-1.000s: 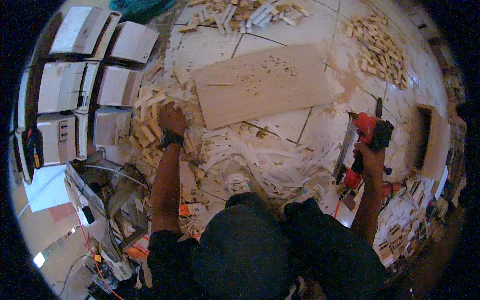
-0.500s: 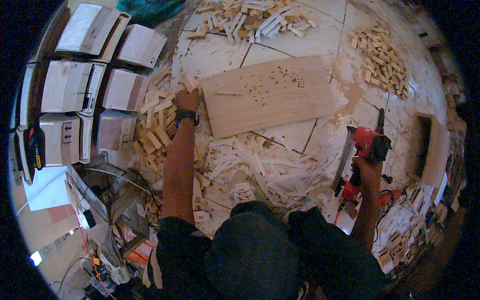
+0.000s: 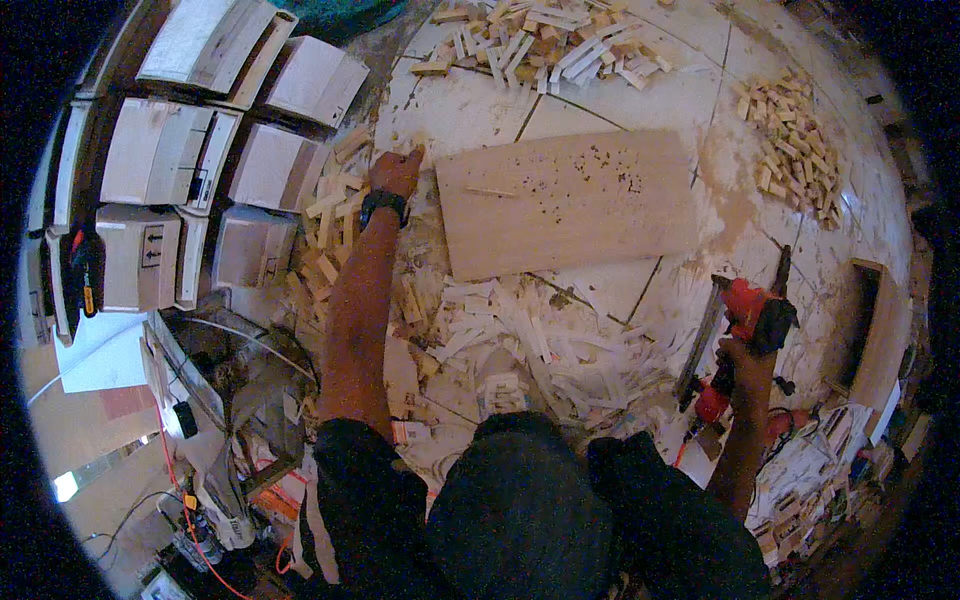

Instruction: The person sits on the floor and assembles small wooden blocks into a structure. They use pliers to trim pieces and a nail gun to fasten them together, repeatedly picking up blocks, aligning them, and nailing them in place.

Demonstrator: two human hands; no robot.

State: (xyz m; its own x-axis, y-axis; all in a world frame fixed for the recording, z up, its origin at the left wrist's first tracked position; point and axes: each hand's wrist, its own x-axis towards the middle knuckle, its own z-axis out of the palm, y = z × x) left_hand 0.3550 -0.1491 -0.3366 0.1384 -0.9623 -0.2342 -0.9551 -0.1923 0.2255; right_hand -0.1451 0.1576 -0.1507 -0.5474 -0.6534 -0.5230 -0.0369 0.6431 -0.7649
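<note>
At the left, my left hand [image 3: 397,172], with a dark watch at the wrist, is beside the near-left heap of small wooden blocks [image 3: 322,272]. Its fingers are bent together; whatever lies between them is too small to make out. My right hand [image 3: 745,362] is wrapped round the handle of a red and black nail gun [image 3: 748,308] with a long straight magazine, held at the right. Between the hands a flat wooden board [image 3: 570,225] lies on the floor, with a thin strip and many small dark specks on top.
Stacked wooden boxes [image 3: 140,165] stand at the left. More blocks are heaped at the far side [image 3: 560,45] and far right [image 3: 800,155]. Pale wood offcuts [image 3: 540,340] litter the floor before me. An open wooden box [image 3: 875,325] stands at the right; orange cable [image 3: 170,470] runs at lower left.
My left hand has moved slightly up and right, off the block heap. The whole view has shifted a little; my right hand still grips the nail gun.
</note>
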